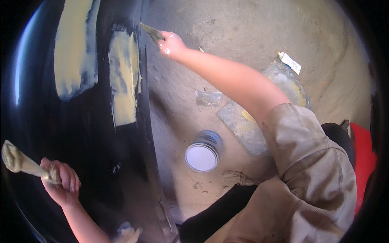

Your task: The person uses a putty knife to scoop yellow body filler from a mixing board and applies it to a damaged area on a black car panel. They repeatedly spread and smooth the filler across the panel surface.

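Near the upper edge, my right hand, smeared with white, is closed on a flat putty spreader. The spreader's tip is at the edge of the glossy black car panel. Beige filler lies on the panel in a long wide strip and a shorter patch. At the lower left, my left hand grips a putty knife with a thick lump of beige filler on its broad end. That knife is held over the panel, and its handle is mostly hidden by my fingers.
On the dusty floor stands a can with a white top. Right of it lies a grey mixing board with filler smears, partly under my right arm. A white tube rests at its far end, and a small grey plate lies nearby.
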Motion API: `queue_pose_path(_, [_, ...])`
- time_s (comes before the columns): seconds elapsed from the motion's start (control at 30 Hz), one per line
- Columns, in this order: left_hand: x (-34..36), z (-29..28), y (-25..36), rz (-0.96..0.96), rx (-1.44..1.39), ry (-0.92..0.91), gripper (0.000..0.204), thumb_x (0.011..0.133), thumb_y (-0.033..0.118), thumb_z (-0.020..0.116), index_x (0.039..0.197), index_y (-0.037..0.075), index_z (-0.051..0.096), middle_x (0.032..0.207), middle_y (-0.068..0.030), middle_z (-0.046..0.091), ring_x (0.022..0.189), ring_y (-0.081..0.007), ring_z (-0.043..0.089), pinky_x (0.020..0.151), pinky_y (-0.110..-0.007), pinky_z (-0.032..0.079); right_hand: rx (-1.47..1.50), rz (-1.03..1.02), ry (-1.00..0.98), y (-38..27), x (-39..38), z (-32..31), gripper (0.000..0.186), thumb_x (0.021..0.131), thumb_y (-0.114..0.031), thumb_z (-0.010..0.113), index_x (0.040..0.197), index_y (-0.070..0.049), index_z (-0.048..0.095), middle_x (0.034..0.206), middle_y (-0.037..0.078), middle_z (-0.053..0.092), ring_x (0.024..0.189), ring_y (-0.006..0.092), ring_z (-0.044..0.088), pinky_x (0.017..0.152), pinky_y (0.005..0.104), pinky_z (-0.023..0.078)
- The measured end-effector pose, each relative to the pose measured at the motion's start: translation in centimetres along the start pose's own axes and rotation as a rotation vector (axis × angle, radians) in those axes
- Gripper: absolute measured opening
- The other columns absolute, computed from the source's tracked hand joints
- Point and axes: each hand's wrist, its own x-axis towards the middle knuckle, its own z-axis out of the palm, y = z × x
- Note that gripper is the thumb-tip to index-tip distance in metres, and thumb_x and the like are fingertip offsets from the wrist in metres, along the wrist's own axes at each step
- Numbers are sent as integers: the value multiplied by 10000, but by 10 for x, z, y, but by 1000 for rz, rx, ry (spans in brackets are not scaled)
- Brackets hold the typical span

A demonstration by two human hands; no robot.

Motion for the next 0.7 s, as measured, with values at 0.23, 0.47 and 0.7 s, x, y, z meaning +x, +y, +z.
queue_pose_path(0.23, [-12, -2, 13, 83, 17, 0, 438, 834, 479, 759, 1030, 131, 579, 562, -16, 460, 371, -85, 373, 333, -184, 371, -44, -230, 114, 14, 54, 51, 489, 870, -81, 501, 1336, -190, 600, 1193, 171, 653, 1110, 365, 614, 974, 414, 498])
queue_pose_path(0.47, [-25, -14, 4, 148, 241, 9, 707, 865, 592, 658, 1316, 77, 483, 601, 53, 398, 412, -18, 312, 319, -139, 321, -81, -384, 172, 24, 30, 89, 500, 847, -83, 523, 1334, -170, 594, 1230, 158, 632, 1109, 369, 603, 980, 427, 489])
queue_pose_path(0.7, [-32, -17, 0, 127, 355, 28, 729, 886, 649, 580, 1329, 78, 482, 607, 51, 401, 417, -23, 318, 326, -138, 320, 18, -485, 178, 32, -22, 102, 522, 804, -11, 548, 1309, -130, 601, 1198, 181, 630, 1060, 387, 612, 934, 439, 506])
